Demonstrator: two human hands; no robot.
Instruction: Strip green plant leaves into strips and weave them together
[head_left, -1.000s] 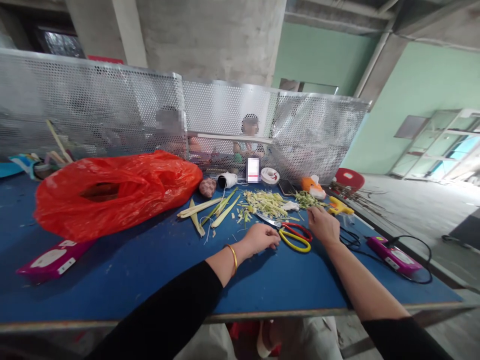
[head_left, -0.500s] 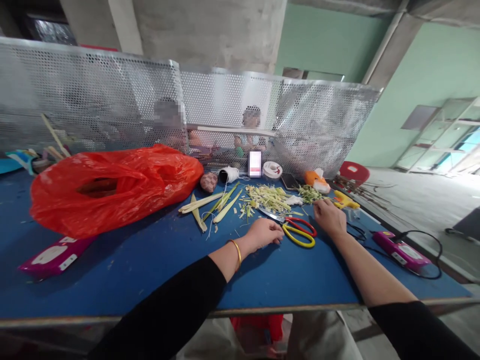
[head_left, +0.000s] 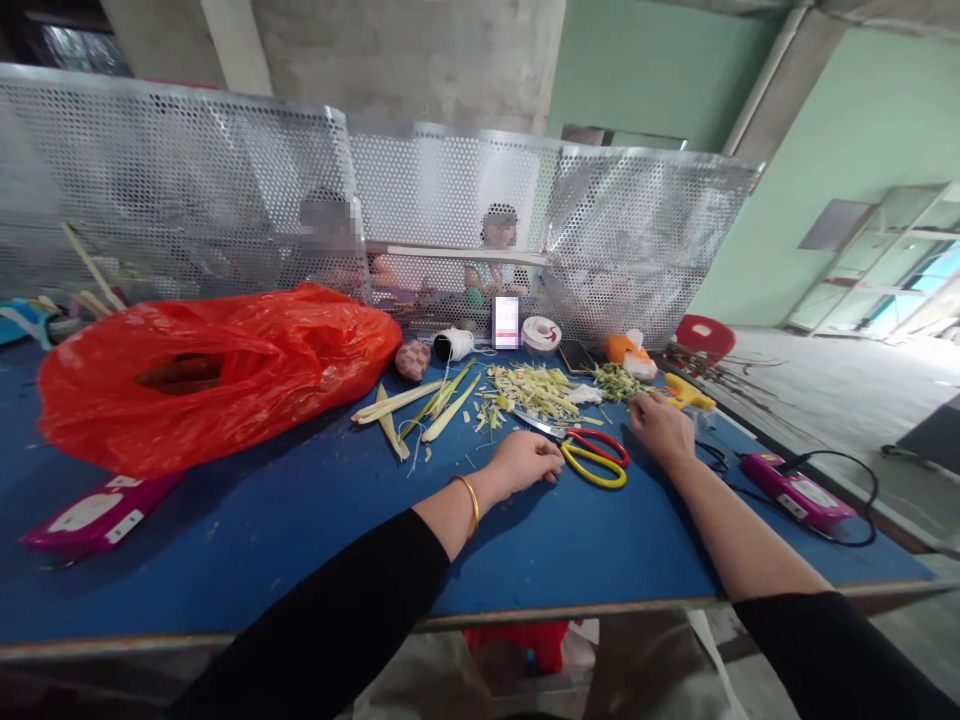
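My left hand point(head_left: 526, 462) rests on the blue table point(head_left: 315, 560), fingers curled together just left of the scissors' yellow handle; whether anything small is pinched there is hidden. The scissors point(head_left: 596, 458), with one red and one yellow handle loop, lie between my hands, blades toward a pile of pale green cut pieces point(head_left: 536, 392). Right of them, my right hand point(head_left: 661, 428) has its fingers bent inward by a smaller green heap point(head_left: 621, 382); its fingertips are too small to read. Long pale stalks point(head_left: 450, 408) lie left of the pile.
A large red plastic bag point(head_left: 247, 375) covers the left side. Behind the pile stand a lit phone point(head_left: 507, 322), a tape roll point(head_left: 541, 335) and a thread spool point(head_left: 454, 345). A yellow glue gun point(head_left: 686, 393) and a purple box point(head_left: 799, 492) with a cable are at right.
The view has shifted slightly. Both hands stay in nearly the same places beside the scissors, and nothing has visibly been picked up or let go.
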